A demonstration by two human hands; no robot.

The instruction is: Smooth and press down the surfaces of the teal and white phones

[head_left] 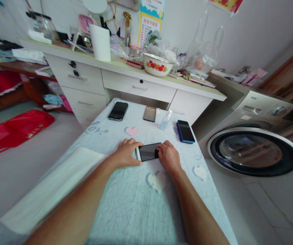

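A smartphone with a white end and a dark screen [148,152] lies sideways on the cloth-covered table. My left hand [128,153] holds its left end, with the thumb at the near corner and the fingers at the far one. At the right end, my right hand [168,156] has its fingers bent and pressed together on the phone's edge; the fingertips are partly hidden. Farther back lie a black phone [118,111], a brownish phone case [150,114] and a blue-edged phone [185,131]. A small clear spray bottle [165,120] stands between the case and the blue-edged phone.
A folded white cloth [57,187] lies along the table's left side. Behind is a white desk [138,85] bearing a flowered enamel bowl [158,65], a paper roll [100,42] and clutter. A washing machine [253,149] stands to the right, and a red bag [21,127] lies on the floor left.
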